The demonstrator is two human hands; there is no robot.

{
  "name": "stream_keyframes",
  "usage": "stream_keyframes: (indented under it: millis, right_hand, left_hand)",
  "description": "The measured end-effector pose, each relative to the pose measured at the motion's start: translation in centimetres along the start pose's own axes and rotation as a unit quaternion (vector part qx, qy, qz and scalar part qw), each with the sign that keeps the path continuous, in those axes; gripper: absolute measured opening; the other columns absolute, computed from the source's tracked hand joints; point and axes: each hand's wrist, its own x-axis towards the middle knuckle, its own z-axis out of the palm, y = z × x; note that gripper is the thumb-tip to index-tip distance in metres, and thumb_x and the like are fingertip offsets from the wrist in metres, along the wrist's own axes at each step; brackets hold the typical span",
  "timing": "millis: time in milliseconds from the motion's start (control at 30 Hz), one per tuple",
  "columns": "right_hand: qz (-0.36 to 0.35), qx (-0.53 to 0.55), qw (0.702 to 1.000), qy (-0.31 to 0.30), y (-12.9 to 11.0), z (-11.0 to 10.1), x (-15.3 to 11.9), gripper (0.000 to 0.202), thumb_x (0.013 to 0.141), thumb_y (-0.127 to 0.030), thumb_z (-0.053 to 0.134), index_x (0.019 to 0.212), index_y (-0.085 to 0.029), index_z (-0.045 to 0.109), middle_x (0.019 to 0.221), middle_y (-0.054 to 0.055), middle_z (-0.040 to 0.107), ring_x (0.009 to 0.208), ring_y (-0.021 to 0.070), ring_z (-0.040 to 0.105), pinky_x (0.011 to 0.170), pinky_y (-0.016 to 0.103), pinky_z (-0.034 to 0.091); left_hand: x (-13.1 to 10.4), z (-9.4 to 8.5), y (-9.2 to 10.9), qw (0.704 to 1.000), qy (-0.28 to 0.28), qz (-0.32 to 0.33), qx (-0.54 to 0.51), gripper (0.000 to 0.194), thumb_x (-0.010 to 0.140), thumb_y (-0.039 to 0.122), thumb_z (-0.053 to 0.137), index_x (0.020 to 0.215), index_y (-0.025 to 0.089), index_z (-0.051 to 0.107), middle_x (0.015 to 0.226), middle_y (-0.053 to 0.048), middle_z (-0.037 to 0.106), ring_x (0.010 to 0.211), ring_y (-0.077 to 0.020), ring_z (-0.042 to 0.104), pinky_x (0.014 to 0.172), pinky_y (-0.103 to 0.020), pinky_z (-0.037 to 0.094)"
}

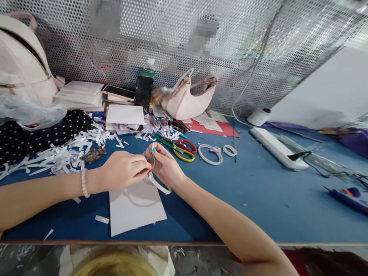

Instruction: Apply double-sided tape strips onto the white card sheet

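Observation:
My left hand (125, 170), with a pink bead bracelet (83, 183) on its wrist, pinches at a thin strip beside the fingertips of my right hand (164, 165). The right hand, with teal nails, is closed on the same strip. From between the hands a narrow white strip (161, 186) curls down to the right. Whether it is paper or tape I cannot tell. Beneath the hands a white sheet (138, 210) lies on the blue table. To the left of it is a short white strip (101, 219). The fingertips partly hide the strip's upper end.
Paper scraps (61, 153) are heaped at left, near a polka-dot cloth (29, 135) and a backpack (9, 61). Beyond my hands lie scissors (184, 151), two tape rolls (210, 154) and a pink bag (193, 102). A power strip (277, 148) and a blue tool (353, 202) are at right.

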Motion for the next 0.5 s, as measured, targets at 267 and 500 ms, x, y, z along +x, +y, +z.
stream_keyframes:
  millis: [267,500]
  right_hand:
    - [-0.004,0.009,1.0,-0.01,0.06,0.03,0.12,0.025,0.077,-0.03,0.075,0.08,-0.02,0.052,0.068,-0.005,0.047,0.058,0.009,0.043,0.055,0.022,0.037]
    - [-0.014,0.025,0.999,-0.019,0.0,-0.02,0.16,0.026,0.076,-0.032,0.077,0.08,-0.02,0.054,0.066,-0.005,0.048,0.058,0.0085,0.044,0.056,0.021,0.039]
  left_hand:
    - [0.11,-0.32,-0.22,0.999,-0.013,-0.027,-0.022,0.025,0.098,0.024,0.046,0.087,0.018,0.068,0.083,-0.003,0.072,0.069,-0.0142,0.065,0.062,-0.024,0.043]
    - [0.26,-0.27,-0.28,0.986,-0.032,-0.118,-0.113,0.018,0.093,0.022,0.052,0.093,0.017,0.069,0.089,-0.005,0.071,0.072,-0.0164,0.064,0.064,-0.025,0.045]
